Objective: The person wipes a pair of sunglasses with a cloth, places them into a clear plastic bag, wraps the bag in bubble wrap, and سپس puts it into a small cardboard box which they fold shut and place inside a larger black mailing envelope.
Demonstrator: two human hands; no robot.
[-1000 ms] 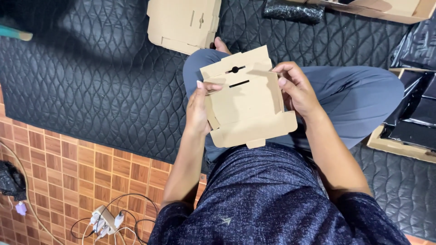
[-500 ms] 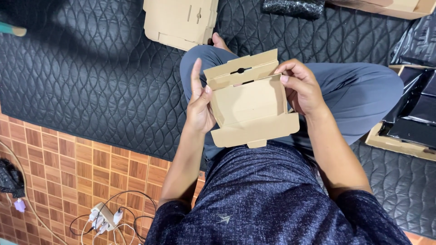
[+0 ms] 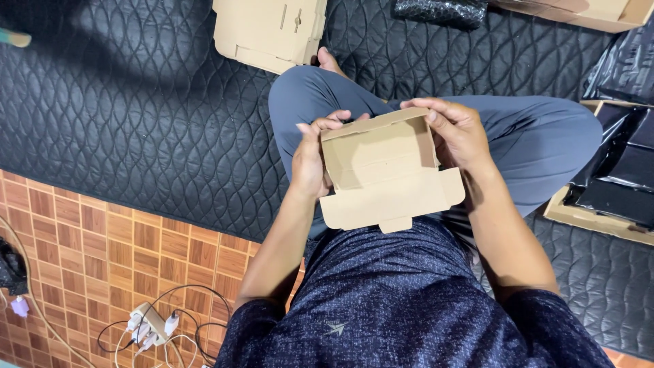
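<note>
Two hands grip cardboard box [image 3: 385, 174]: left hand [image 3: 310, 160] fingers curled on side, right hand [image 3: 458, 133] fingers clasping top corner.

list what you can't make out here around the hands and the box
All in the head view:
- Box underside and far face: turned away from the camera.
- Left hand fingertips: behind the box wall.
- Right hand palm: pressed to the box side.
- Flat cardboard: cut off by the top edge.
- Tray of black packets: cut off by the right edge.
- Plugs on the power strip: too small to tell apart.
</note>
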